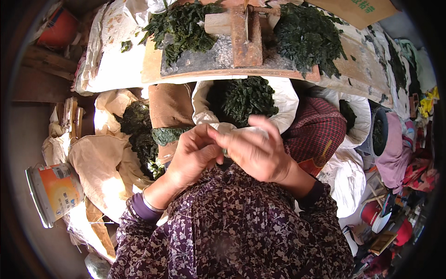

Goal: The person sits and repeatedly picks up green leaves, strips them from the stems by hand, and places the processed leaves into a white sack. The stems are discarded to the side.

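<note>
My left hand [195,155] is raised above my lap, its thumb and fingertips bent together. My right hand [259,153] meets it at the fingertips, with its outer fingers lifted and blurred by motion. Whether anything small is pinched between them is hidden. A flat piece of dark green seaweed [169,135] lies over my brown-covered left knee, beside my left hand. Just beyond both hands, a white sack [288,99] stands open between my knees, with dark green seaweed [247,99] inside.
On the worktable [118,75], two seaweed heaps [190,26] [308,36] flank a wooden block [248,52] with an upright metal blade [246,26]. At left are a cloth sack [101,164] with seaweed and a plastic bucket [57,193]. Another white sack [362,115] and a grey bucket [367,134] stand right.
</note>
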The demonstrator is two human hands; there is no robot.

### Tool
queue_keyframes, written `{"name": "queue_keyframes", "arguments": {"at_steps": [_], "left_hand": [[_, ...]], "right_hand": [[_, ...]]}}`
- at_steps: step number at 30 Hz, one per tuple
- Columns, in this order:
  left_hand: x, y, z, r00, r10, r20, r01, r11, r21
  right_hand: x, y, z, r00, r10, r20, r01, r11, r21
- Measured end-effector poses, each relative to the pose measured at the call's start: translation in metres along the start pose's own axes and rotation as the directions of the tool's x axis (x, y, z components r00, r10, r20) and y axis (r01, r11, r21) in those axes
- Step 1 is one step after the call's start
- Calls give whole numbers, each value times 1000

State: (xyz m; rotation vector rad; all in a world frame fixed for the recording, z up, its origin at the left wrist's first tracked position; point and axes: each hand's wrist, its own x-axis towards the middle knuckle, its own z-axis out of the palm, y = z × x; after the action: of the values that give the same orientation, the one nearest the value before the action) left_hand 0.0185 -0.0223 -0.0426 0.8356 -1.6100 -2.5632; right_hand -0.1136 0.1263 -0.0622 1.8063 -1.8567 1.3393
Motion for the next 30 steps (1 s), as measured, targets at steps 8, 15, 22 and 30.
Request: {"name": "queue_keyframes", "arguments": {"at_steps": [8, 15, 22, 30], "left_hand": [[-1, 24, 4, 960, -256, 111, 279, 843, -459], [17, 38, -4, 914, -263, 308, 276, 961, 3], [55, 57, 3, 959, -47, 278, -61, 929, 366], [103, 137, 11, 971, 168, 172, -239, 594, 768]], "right_hand": [[-4, 22, 3, 789, 613, -51, -390, 563, 729], [-13, 39, -6, 695, 702, 156, -514, 334, 790], [16, 59, -22, 679, 701, 217, -516, 246, 821], [61, 107, -37, 727, 682, 76, -501, 452, 738]]}}
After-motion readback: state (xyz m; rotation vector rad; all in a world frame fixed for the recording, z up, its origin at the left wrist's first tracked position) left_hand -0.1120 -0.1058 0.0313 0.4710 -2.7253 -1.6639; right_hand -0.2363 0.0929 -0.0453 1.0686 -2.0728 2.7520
